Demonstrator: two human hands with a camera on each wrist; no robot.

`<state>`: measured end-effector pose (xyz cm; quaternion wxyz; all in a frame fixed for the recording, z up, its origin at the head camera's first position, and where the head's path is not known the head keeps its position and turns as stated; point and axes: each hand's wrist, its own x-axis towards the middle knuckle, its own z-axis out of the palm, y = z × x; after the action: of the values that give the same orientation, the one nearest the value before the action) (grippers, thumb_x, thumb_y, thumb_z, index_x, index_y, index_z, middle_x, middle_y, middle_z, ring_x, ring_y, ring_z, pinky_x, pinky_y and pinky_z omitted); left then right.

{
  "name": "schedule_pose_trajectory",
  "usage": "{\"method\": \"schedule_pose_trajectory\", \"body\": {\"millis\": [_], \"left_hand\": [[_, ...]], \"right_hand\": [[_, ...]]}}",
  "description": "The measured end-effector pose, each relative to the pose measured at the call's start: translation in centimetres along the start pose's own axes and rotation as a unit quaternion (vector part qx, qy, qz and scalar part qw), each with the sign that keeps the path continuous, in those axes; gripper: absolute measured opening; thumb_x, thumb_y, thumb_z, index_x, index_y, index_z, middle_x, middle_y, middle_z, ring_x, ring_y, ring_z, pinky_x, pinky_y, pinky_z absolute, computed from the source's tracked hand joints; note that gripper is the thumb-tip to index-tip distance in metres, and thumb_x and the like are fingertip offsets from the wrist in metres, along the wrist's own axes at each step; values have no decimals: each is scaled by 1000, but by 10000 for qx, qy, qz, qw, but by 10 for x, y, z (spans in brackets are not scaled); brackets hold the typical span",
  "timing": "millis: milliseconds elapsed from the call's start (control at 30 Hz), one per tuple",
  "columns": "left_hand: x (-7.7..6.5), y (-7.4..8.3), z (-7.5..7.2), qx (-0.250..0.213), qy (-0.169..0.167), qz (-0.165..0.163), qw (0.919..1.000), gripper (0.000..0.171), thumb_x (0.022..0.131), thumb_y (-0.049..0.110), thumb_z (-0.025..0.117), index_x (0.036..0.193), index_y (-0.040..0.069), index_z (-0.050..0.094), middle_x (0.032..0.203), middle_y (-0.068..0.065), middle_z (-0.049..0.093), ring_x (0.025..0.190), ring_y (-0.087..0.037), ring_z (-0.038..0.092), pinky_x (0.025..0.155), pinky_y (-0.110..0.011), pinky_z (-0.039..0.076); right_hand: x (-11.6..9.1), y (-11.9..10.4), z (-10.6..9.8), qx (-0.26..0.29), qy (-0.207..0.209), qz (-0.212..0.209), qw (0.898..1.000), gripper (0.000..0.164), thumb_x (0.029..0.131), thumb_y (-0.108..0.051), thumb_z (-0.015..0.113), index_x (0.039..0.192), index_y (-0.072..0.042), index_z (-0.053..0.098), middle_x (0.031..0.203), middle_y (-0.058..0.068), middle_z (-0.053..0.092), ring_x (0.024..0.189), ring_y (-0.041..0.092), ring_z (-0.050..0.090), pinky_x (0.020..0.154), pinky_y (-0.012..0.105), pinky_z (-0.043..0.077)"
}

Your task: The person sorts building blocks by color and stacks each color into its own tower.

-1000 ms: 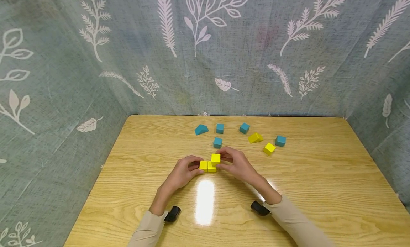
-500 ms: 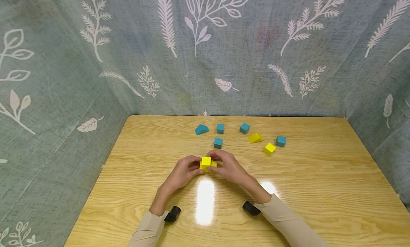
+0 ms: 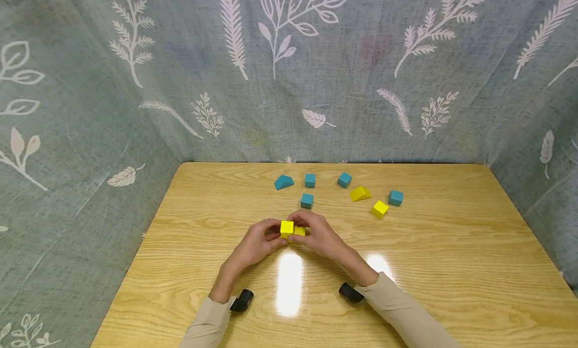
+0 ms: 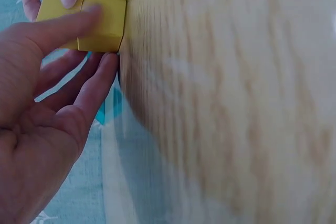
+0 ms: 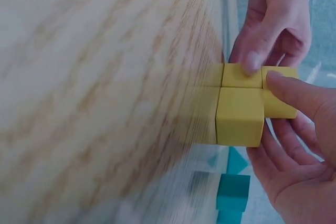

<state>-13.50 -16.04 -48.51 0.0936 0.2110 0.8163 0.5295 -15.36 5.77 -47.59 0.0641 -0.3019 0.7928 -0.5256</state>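
Observation:
Two yellow cubes sit side by side on the wooden table (image 3: pixel 203 268), and a third yellow cube (image 3: pixel 286 228) rests on the left one. My left hand (image 3: pixel 256 243) holds the lower left cube (image 4: pixel 102 32), thumb on its near face and fingers behind. The upper cube is pinched between thumb and fingers of my right hand (image 3: pixel 319 233). Beside them, the lower right cube (image 5: pixel 240 116) touches its neighbour and is held by neither hand. In the head view the upper cube hides most of the lower left one.
Behind the hands lie several blue cubes (image 3: pixel 307 201), a blue wedge-like block (image 3: pixel 284 182), a yellow triangular block (image 3: pixel 359 193) and a loose yellow cube (image 3: pixel 380 209). Patterned cloth (image 3: pixel 253 112) hangs along the table's back and sides.
My right hand has carried the upper yellow cube leftward, from above the lower right cube onto the lower left one. The left hand has stayed in place.

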Motion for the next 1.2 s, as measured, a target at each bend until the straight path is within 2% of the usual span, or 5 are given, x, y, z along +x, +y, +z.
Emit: {"method": "schedule_pose_trajectory", "body": {"millis": [167, 367, 633, 933, 1200], "left_hand": [[2, 1, 1, 57, 41, 21, 10000, 33, 93, -2, 74, 124, -1, 64, 119, -15, 65, 114, -30, 65, 95, -30, 57], [1, 2, 1, 107, 147, 61, 9998, 29, 92, -4, 73, 119, -3, 65, 117, -15, 66, 113, -31, 66, 94, -31, 57], [2, 3, 2, -52, 154, -77, 9998, 28, 91, -4, 74, 118, -3, 65, 115, -16, 65, 110, -32, 68, 92, -29, 58], [4, 1, 5, -35, 191, -285, 9994, 29, 90, -3, 75, 118, -3, 65, 117, -15, 65, 112, -31, 68, 93, -29, 57], [3, 1, 6, 5, 209, -254, 9995, 29, 91, -1, 75, 117, -3, 64, 117, -17, 64, 112, -33, 68, 93, -32, 58]], "right_hand": [[1, 1, 0, 3, -30, -17, 10000, 34, 88, -2, 81, 118, -4, 65, 114, 7, 66, 108, 24, 67, 99, 38, 55], [1, 1, -3, -228, -152, -189, 9994, 36, 89, -6, 81, 121, -5, 65, 117, 6, 66, 109, 24, 66, 98, 38, 56], [-9, 2, -20, -501, -217, -264, 9982, 39, 89, -8, 81, 124, -2, 64, 121, 11, 66, 114, 29, 64, 100, 43, 55], [-25, 7, -43, -779, 6, -212, 9967, 36, 93, -7, 77, 125, 5, 64, 123, 19, 67, 114, 30, 65, 99, 47, 54], [-37, 13, -65, -1108, 417, -291, 9925, 32, 94, -5, 75, 123, 5, 66, 120, 19, 68, 111, 31, 65, 96, 49, 55]]}}
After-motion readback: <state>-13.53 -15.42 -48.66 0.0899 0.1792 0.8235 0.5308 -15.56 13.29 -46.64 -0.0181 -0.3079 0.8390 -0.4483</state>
